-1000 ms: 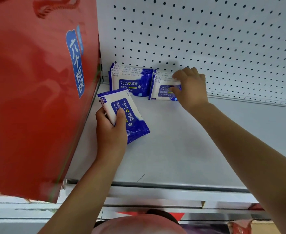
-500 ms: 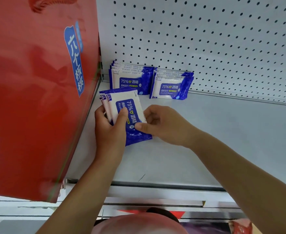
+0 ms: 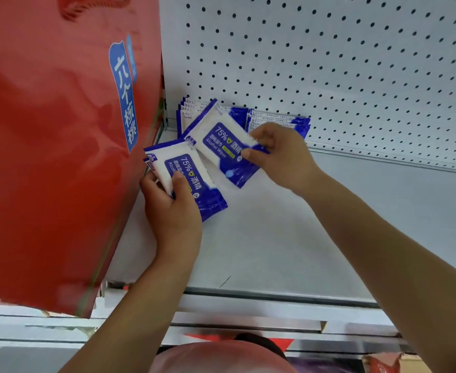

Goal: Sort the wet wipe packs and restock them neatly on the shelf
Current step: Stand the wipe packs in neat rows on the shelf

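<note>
Two rows of wipe packs already stand on edge in the back left corner of the shelf (image 3: 288, 238), leaning on the pegboard (image 3: 329, 63). The left row (image 3: 189, 110) sits hard in the corner and the right row (image 3: 275, 120) touches it on its right side. How many each row holds cannot be counted, since the hands cover their fronts.

Just in front of them a single pack (image 3: 216, 141) is held in the air, tilted, label facing the camera. The right hand (image 3: 278, 154) pinches its blue end between the thumb and curled fingers. A bundle of packs (image 3: 194, 173), at least three by the corners that show, is gripped in the left hand (image 3: 173, 208), fingers underneath and thumb pressed over the top label. It is near the shelf's left edge, roughly midway between the back and the front rail (image 3: 275, 298).

By my reading the job is partly done. Two rows are started and look tidy, one pack is on its way to them, and the bundle has yet to be fed in pack by pack. Which row the lifted pack is meant for I cannot tell. It will have to be turned upright to match its neighbours.

Beyond the left edge a large red bag (image 3: 46, 144) with a blue label fills that side of the view
</note>
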### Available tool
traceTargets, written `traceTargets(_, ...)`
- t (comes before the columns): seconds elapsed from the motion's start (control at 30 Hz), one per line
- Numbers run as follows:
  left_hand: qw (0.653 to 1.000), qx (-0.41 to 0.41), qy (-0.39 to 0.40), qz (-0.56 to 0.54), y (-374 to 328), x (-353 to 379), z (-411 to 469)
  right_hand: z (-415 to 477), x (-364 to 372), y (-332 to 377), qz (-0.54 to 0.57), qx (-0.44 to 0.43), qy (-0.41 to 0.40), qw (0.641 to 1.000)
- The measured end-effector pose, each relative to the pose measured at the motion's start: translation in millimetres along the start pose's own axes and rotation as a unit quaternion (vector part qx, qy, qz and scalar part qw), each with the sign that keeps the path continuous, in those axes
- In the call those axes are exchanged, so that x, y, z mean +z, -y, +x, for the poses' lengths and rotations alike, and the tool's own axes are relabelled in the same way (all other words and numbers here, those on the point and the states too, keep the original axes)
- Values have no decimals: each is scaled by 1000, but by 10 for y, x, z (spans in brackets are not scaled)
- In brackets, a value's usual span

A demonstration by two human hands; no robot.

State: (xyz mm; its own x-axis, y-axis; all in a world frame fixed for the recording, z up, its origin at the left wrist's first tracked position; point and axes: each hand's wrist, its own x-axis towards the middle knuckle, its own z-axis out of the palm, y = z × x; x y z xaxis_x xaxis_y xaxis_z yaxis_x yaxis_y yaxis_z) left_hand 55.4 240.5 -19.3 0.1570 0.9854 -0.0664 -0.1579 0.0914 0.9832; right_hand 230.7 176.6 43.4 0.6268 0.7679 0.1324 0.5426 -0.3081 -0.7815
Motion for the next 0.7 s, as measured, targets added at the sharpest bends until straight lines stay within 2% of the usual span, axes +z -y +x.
traceTargets(0.07,1000,9,-13,9,0,0,-1,152,18,27,-72,-50,-39,995)
traceTargets(0.13,1000,11,-21,10,2,0,3,278,76,38,-148,-88,-33,985)
traceTargets(0.23,1000,7,-20,11,8,-2,1,412,206,1,-278,-131,-10,952)
traceTargets(0.37,1000,8,-18,16,12,12,15,523,343,11,-355,-208,-40,911)
traceTargets(0.43,1000,6,-15,20,13,19,25,575,395,25,-375,-230,-64,896)
traceTargets(0.57,1000,-3,-7,18,6,9,19,628,440,13,-378,-224,-98,893)
traceTargets(0.7,1000,-12,-5,9,0,1,28,577,407,66,-339,-201,-115,912)
